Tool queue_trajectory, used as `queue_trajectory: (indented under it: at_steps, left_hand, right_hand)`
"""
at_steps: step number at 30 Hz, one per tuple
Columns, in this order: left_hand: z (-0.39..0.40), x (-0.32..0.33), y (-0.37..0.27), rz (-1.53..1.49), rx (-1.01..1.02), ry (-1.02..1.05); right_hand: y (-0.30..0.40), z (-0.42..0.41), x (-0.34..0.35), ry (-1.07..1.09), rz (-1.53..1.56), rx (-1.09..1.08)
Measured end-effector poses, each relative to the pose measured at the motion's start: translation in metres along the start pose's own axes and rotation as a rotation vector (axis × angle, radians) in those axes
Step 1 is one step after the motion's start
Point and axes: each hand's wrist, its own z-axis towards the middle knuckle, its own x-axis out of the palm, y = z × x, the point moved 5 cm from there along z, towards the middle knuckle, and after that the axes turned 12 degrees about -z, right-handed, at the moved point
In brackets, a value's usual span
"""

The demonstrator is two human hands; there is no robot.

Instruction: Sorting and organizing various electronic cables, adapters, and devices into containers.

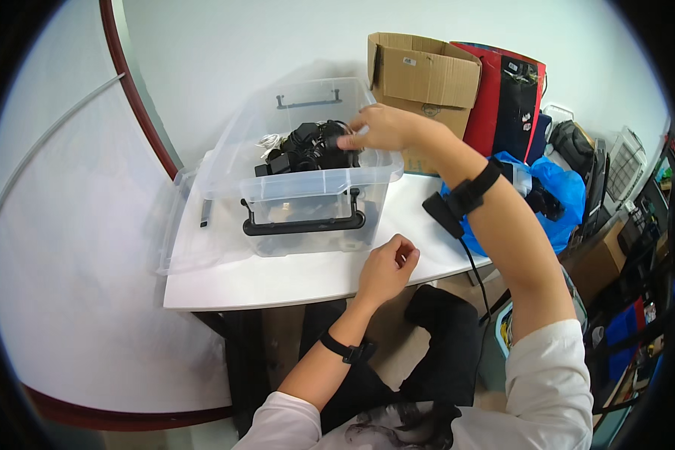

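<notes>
A clear plastic storage bin [309, 244] with black handles stands on the white table [230, 289]. Inside it is a heap of black power adapters and cables [306, 149], with a bundle of white cable [270, 143] at its left. My right hand [379, 128] reaches over the bin's right wall. Its thumb and fingertips are at the black heap; blur and overlap hide whether they grip a piece. Below the bin, by the table's front edge, my left hand [388, 269] is loosely curled, with nothing visible in it. Both forearms wear black straps.
A clear lid [174, 242] lies left of the bin. Behind to the right stand an open cardboard box [427, 79] and a red-and-black case [484, 101]. A blue plastic bag [568, 180] sits at the table's right. A whiteboard [90, 253] flanks the left; a cable [480, 275] hangs from my right forearm strap.
</notes>
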Motion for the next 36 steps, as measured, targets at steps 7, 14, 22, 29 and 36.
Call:
queue_trajectory:
  at_steps: [7, 14, 22, 29, 36]
  left_hand:
    - [0.001, 0.001, 0.005, 0.026, 0.033, 0.023]
    - [-0.011, 0.022, -0.005, 0.568, 0.316, 0.277]
    - [-0.013, 0.03, 0.009, 0.742, 0.527, 0.513]
    - [-0.014, 0.036, 0.02, 0.778, 0.502, 0.63]
    - [-0.011, 0.035, 0.024, 0.709, 0.548, 0.658]
  right_hand:
    - [-0.016, -0.061, 0.019, 0.091, 0.363, 0.048]
    - [0.029, -0.293, -0.01, -0.046, 0.907, 0.299]
    - [0.103, -0.623, -0.068, 0.059, 0.367, 1.331]
    - [0.276, -0.777, -0.167, -0.416, -0.027, 1.865]
    - [0.379, -0.817, -0.132, 0.04, -0.399, 2.169]
